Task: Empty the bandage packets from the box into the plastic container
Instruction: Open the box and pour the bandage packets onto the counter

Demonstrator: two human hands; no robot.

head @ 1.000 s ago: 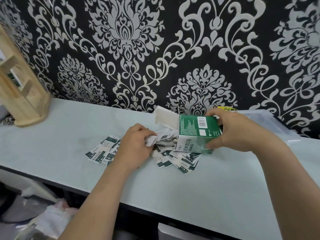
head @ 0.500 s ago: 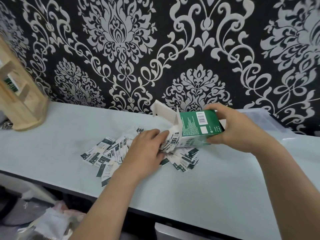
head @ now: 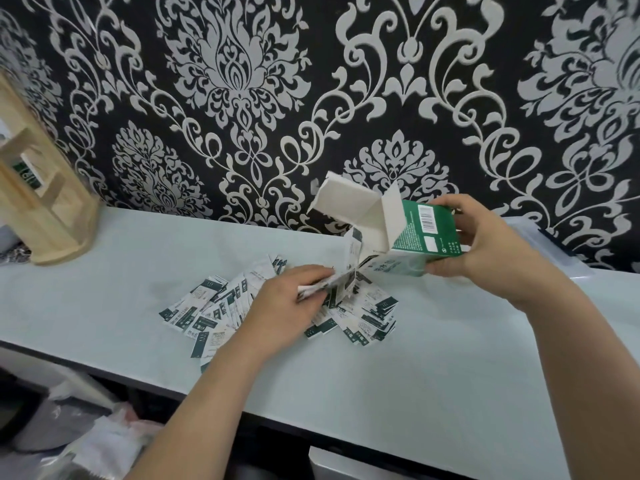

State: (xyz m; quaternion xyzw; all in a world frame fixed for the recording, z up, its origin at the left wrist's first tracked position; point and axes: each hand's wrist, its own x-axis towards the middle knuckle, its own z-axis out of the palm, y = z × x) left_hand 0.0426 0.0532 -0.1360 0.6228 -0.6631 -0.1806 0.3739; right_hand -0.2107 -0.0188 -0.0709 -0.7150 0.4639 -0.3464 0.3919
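The right hand (head: 485, 247) gripped the light-looking cardboard box (head: 415, 244) by its closed end, mouth tipped over the tabletop (head: 450, 358), while the left hand (head: 287, 306) pinched flimsy, probably slippery packets (head: 343, 289) spilling onto the loose pile there.

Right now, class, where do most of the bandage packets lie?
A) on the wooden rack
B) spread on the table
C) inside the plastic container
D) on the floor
B: the packets lie fanned out on the table, below the open box that the right hand holds tilted.
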